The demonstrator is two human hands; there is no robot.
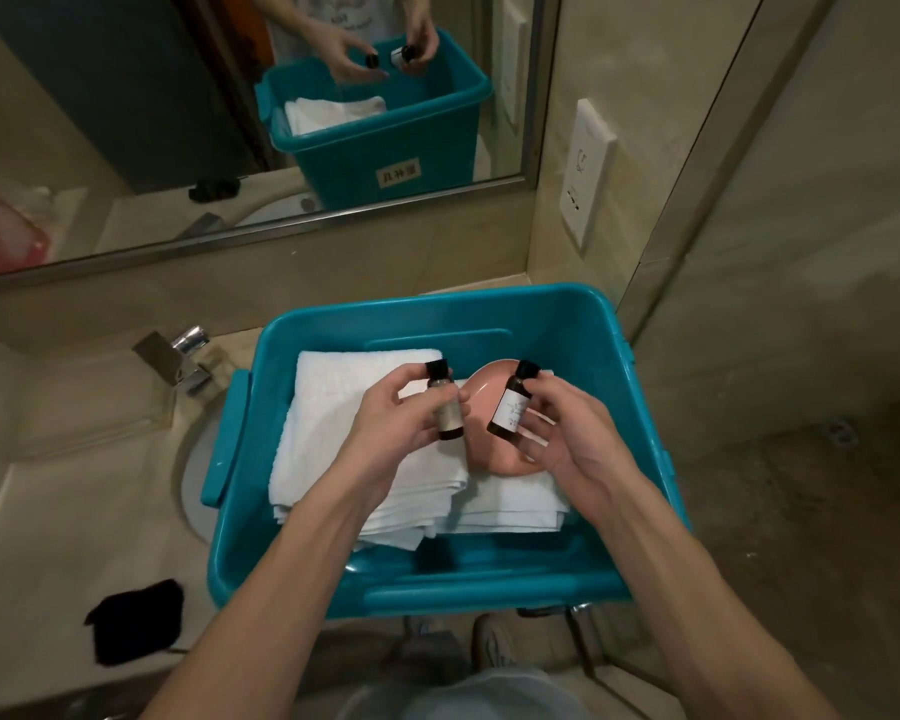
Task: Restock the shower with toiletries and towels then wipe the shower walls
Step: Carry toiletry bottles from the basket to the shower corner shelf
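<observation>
Just above the front half of a teal bin [437, 314], a person's left hand [391, 423] pinches a small brown bottle [445, 407] between thumb and fingers, nearly upright. The right hand [567, 433] grips a second bottle [510, 407] by its lower body, with the black cap tipped toward the bin's far wall. Left of the bin's front corner, a black cloth [136, 618] lies on the counter [74, 511], probably meant for the wall wiping.

Beneath the bottles, inside the bin, a pink dish [494, 459] rests on folded white towels [344, 423]. The labels are too small to read, so it is unclear which toiletry is which.

The restocking appears barely begun. The bottles should be carried with caps up and gripped round the body rather than the cap, and each cap checked for tightness before it leaves the bin. The glass panel [749, 252] right of the bin is likely the shower's edge. A faucet [188, 356] stands off the bin's far left corner, and beyond the bin the mirror [126, 122] repeats the scene.
</observation>
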